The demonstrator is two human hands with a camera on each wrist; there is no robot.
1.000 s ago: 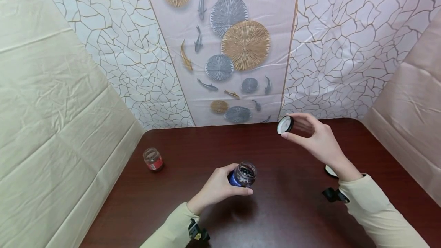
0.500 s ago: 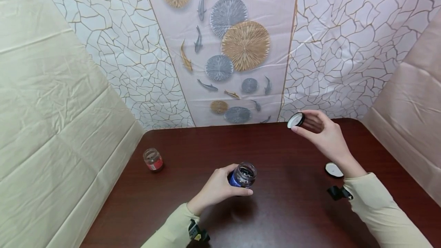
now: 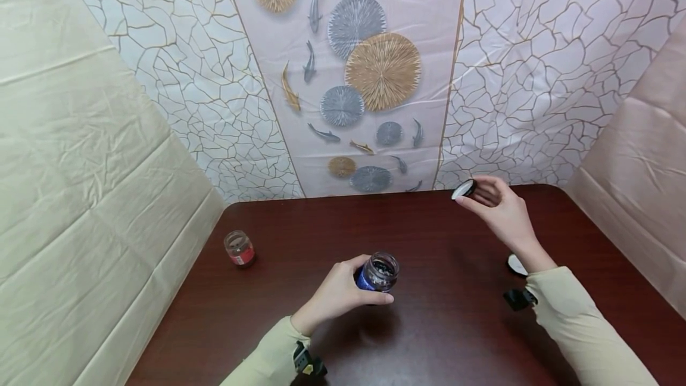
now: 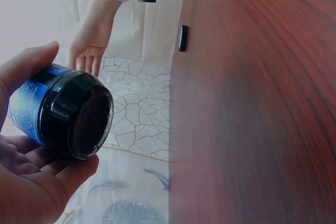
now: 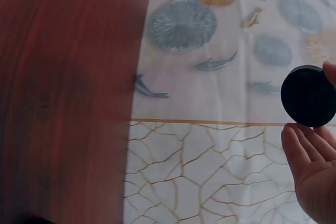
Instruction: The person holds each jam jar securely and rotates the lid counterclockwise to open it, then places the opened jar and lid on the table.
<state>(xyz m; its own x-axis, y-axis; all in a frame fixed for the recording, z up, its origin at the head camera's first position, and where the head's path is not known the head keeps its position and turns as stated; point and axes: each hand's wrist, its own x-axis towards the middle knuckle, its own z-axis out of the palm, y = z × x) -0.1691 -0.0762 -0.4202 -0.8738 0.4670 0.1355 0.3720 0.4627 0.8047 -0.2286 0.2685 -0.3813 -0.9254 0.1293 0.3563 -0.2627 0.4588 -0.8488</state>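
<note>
My left hand [image 3: 343, 290] grips a dark glass jar [image 3: 383, 271] with a blue label, its uncovered mouth facing up toward the head camera. In the left wrist view the jar's dark base [image 4: 92, 124] shows, raised above the table, with thumb and fingers around its sides. Off to the right, my right hand [image 3: 501, 210] pinches a black lid [image 3: 463, 189] by its rim, the white inner side toward the head camera. From the right wrist, only the lid's black outer face [image 5: 308, 96] appears, between thumb and fingers.
An uncovered glass jar [image 3: 239, 249] with a red label stands at the table's left. A second lid [image 3: 517, 265], white side up, lies on the dark wooden table [image 3: 300, 225] beneath the right wrist, partly hidden by it. Cloth-covered walls rise behind and at both sides.
My right hand has carried the black lid rightward, away from the jar, and the lid has tilted so its white inside looks narrower. The left hand and its jar have stayed in place.
</note>
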